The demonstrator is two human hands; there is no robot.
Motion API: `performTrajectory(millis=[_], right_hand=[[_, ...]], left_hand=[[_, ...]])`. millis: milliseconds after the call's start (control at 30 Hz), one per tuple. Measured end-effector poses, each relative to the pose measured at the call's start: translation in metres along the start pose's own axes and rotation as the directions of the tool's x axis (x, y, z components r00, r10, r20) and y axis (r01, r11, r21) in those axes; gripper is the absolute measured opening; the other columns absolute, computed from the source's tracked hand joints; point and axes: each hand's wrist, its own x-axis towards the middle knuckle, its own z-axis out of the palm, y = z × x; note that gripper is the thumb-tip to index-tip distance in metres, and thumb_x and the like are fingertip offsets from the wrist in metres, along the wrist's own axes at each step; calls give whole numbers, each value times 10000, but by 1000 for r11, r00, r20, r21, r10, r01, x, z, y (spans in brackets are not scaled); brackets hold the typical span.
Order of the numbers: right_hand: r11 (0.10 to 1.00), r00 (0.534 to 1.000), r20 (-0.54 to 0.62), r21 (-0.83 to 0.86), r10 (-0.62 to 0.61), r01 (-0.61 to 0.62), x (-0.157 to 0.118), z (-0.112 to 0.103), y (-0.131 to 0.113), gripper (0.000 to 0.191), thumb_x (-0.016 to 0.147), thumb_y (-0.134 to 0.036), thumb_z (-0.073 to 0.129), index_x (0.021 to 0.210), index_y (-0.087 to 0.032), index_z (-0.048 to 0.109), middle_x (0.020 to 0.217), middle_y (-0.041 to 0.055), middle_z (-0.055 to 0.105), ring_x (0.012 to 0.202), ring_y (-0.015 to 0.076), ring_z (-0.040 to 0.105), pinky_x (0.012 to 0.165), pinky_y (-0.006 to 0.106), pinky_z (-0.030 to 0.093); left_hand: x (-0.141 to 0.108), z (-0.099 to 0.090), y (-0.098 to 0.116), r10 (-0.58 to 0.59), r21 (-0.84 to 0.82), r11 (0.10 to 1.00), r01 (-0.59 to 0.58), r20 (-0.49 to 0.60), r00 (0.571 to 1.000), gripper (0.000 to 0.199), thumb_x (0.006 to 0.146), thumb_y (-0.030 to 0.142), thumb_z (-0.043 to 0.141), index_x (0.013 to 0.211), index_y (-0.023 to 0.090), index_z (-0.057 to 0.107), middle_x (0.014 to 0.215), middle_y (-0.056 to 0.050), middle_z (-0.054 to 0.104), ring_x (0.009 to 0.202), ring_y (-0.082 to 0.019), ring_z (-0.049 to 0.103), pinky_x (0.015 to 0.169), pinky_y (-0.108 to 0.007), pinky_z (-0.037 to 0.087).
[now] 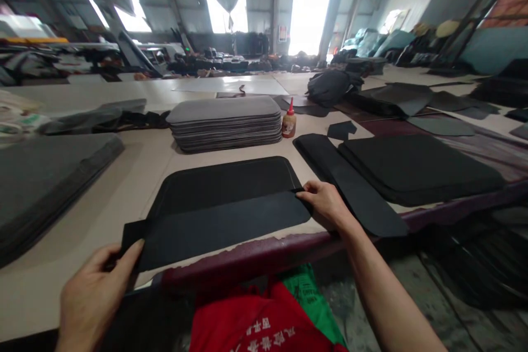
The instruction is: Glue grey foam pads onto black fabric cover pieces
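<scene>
Left hand (93,297) sat at the near edge of the table (247,256), thumb and fingers pinched together on the left end of a long black strip (214,228). Right hand (325,204) lay at the strip's other end, fingers closed over its tip near the same edge. The strip was held across the lower half of a black rounded-corner panel (223,184), its left end overhanging the panel and its right end reaching the panel's right edge. Both lay close to the near edge, about mid-table.

Just right of the right hand was a second black strip (355,187), resting partly on a stack of black panels (416,168) with its near end over the table edge. Beyond the held panel stood a neat stack of grey rounded panels (225,124), with a glue bottle with a red nozzle (289,121) upright against its right side. A small black offcut (341,130) lay just right of the bottle. A thick dark grey stack (45,181) lay along the left side of the table. Below the near edge hung a red bag (256,324) beside a green bag (307,297). Further along the table sat a black bundle (330,87).
</scene>
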Motion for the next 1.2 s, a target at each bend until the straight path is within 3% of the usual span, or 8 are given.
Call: performTrajectory(millis=[233,433,567,700,800,1000,1133,1200], right_hand=[[998,997,-67,-62,-33,29,-1,3,4,220,763,-406,699,844,-207,655,755,-5,635,721,172,576,672,282,396],[997,989,-144,-77,-14,3,-1,6,8,418,721,-401,771,1049,-201,606,940,36,653,811,195,613,755,313,458],[995,987,-158,-95,-13,-2,-2,5,7,370,725,-411,768,975,-218,575,906,19,633,789,192,602,732,310,446],[984,985,-136,-157,-105,84,-2,5,8,238,760,-421,713,800,-221,591,869,17,596,767,183,582,713,308,422],[981,988,-99,-164,-120,102,-4,5,9,268,788,-475,655,715,-221,606,823,21,588,734,184,574,694,318,410],[977,998,-67,-210,15,-29,-4,1,8,376,710,-636,625,721,-263,667,851,84,657,734,258,599,690,398,401],[951,985,10,-265,172,-163,5,-6,16,256,650,-580,701,688,-328,711,944,128,697,724,261,630,684,446,395],[948,994,-22,-299,103,-105,11,-6,31,264,663,-614,710,679,-351,725,911,147,705,648,239,617,636,451,371]], left_hand=[[-1,1,2,31,32,999,-31,0,1000,439,663,659,555,837,266,643,753,16,636,723,-240,585,650,-282,389],[0,3,1,13,55,998,-13,11,1000,462,662,672,539,860,269,648,769,6,657,743,-258,612,659,-294,402],[2,5,-4,60,69,996,-61,4,998,464,676,669,545,861,255,643,790,2,660,735,-250,607,648,-287,401],[4,7,-7,104,48,994,-103,-15,995,420,688,633,555,819,247,655,723,12,650,701,-241,595,639,-280,395],[2,8,-8,138,-45,989,-139,-31,990,388,700,580,601,820,217,668,719,12,648,713,-225,594,645,-268,399],[5,6,-10,261,-383,890,-248,-19,965,395,787,562,588,768,172,647,674,-3,607,651,-179,555,578,-243,400],[13,-1,-8,323,-389,859,-332,-90,942,345,785,523,621,773,180,655,756,-3,610,643,-142,531,590,-231,395],[17,-3,-7,348,-381,850,-363,-112,931,328,767,507,647,747,179,654,771,-4,603,654,-138,522,600,-235,391]])
